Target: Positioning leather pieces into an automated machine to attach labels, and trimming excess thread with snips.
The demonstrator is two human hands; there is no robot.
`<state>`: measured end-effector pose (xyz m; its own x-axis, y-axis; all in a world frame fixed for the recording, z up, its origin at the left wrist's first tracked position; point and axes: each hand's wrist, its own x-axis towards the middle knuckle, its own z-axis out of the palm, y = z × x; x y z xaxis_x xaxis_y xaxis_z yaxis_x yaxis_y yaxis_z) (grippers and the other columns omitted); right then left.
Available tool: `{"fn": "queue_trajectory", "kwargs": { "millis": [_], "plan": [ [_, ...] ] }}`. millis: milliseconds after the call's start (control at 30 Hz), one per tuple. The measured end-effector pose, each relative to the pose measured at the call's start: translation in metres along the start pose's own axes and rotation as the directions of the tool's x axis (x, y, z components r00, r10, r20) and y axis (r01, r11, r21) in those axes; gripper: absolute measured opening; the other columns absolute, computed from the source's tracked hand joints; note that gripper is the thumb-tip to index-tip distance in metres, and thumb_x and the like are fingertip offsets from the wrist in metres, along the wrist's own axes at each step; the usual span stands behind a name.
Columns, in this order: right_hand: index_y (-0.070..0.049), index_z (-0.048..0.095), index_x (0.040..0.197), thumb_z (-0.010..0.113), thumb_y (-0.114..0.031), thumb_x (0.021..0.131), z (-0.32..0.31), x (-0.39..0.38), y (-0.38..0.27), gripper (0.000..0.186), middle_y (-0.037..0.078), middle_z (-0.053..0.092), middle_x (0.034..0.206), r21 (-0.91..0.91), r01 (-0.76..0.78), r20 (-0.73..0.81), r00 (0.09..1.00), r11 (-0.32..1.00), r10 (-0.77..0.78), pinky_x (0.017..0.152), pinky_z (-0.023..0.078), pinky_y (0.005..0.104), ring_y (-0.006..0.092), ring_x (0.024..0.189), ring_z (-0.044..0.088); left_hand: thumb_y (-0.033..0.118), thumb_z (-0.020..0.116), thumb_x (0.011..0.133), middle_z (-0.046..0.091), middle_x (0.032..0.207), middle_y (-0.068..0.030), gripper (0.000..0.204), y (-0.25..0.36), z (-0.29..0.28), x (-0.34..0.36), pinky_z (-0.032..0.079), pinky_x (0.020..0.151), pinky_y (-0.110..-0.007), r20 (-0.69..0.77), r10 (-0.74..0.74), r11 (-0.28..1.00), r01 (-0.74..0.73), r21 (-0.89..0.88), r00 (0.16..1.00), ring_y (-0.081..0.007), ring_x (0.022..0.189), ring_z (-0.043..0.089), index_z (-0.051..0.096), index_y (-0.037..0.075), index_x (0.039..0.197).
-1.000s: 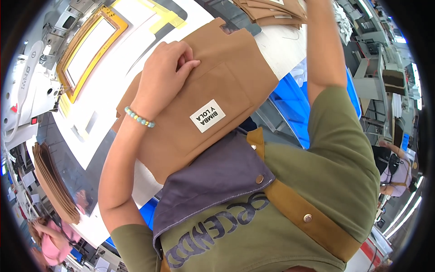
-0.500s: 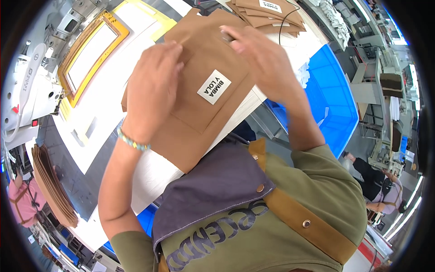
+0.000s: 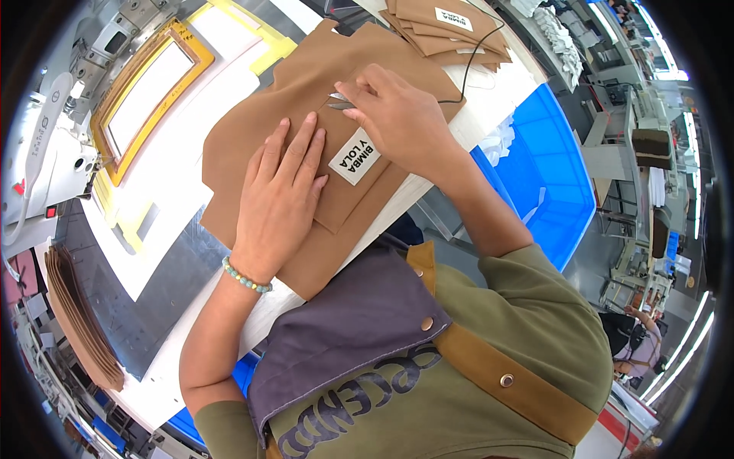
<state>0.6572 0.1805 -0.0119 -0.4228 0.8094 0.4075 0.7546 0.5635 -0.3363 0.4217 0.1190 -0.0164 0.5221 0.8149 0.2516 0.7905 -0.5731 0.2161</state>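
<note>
While the left hand [image 3: 280,205] lies flat, fingers slightly spread, on the brown fabric panel [image 3: 256,145], the right hand [image 3: 401,122] grips small metal snips [image 3: 336,104] near the edge of a pocket-like patch [image 3: 327,208]. The panel lies on the white table [image 3: 489,99] before the person. Its white label [image 3: 355,157], printed in dark capitals, appears already attached; a stack of brown pieces [image 3: 451,34] beyond shows a similar label. What remains undone cannot be told.
</note>
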Motion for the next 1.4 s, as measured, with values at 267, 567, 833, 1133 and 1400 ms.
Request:
{"fn": "queue_trajectory", "kwargs": {
  "millis": [267,567,833,1133,1400],
  "plan": [
    [-0.011,0.077,0.131,0.073,-0.02,0.103,-0.002,0.003,-0.003,0.03,0.004,0.059,0.105,0.001,-0.056,0.037,0.998,0.998,0.056,0.074,0.055,0.0425,0.0252,0.096,0.067,0.014,0.073,0.097,0.05,0.167,-0.0061,0.065,0.001,0.0,0.001,0.041,0.122,-0.046,-0.017,0.003,1.0,-0.003,0.002,1.0,-0.034,0.153,0.046,0.054,0.005,0.158],
    [-0.012,0.077,0.132,0.073,-0.02,0.102,-0.001,0.006,0.001,0.031,0.004,0.059,0.103,-0.025,-0.015,0.045,0.999,1.0,0.016,0.073,0.055,0.0421,0.025,0.095,0.068,0.015,0.075,0.095,0.05,0.168,-0.0067,0.068,0.001,-0.001,0.005,0.041,0.122,-0.046,-0.026,-0.018,0.997,0.016,-0.075,0.999,-0.035,0.153,0.045,0.053,0.004,0.159],
    [-0.007,0.075,0.127,0.071,-0.019,0.101,0.006,0.005,-0.002,0.029,0.003,0.062,0.105,-0.1,0.016,0.014,1.0,0.995,-0.014,0.073,0.059,0.0388,0.0214,0.098,0.068,0.016,0.075,0.095,0.048,0.169,-0.0065,0.067,0.0,-0.004,0.004,0.04,0.123,-0.047,-0.016,0.004,0.997,-0.005,-0.077,1.0,-0.0341,0.155,0.042,0.054,0.002,0.157],
    [-0.009,0.076,0.126,0.074,-0.017,0.099,-0.006,0.01,0.006,0.028,0.005,0.063,0.105,-0.036,0.025,0.106,0.994,0.999,-0.021,0.073,0.058,0.0412,0.0249,0.094,0.07,0.015,0.076,0.094,0.047,0.17,-0.0061,0.065,0.0,-0.002,0.005,0.04,0.123,-0.047,-0.009,-0.002,0.998,0.001,-0.06,1.0,-0.0335,0.155,0.042,0.055,0.001,0.155],
    [-0.01,0.077,0.126,0.075,-0.017,0.099,-0.01,0.013,0.008,0.028,0.006,0.063,0.105,-0.045,0.082,0.11,0.991,0.996,-0.077,0.074,0.058,0.0412,0.0255,0.09,0.07,0.016,0.075,0.095,0.044,0.172,-0.0055,0.065,0.001,-0.002,0.006,0.039,0.123,-0.047,0.017,0.009,1.0,-0.009,-0.02,1.0,-0.0333,0.156,0.041,0.054,0.001,0.155]
  ]
}}
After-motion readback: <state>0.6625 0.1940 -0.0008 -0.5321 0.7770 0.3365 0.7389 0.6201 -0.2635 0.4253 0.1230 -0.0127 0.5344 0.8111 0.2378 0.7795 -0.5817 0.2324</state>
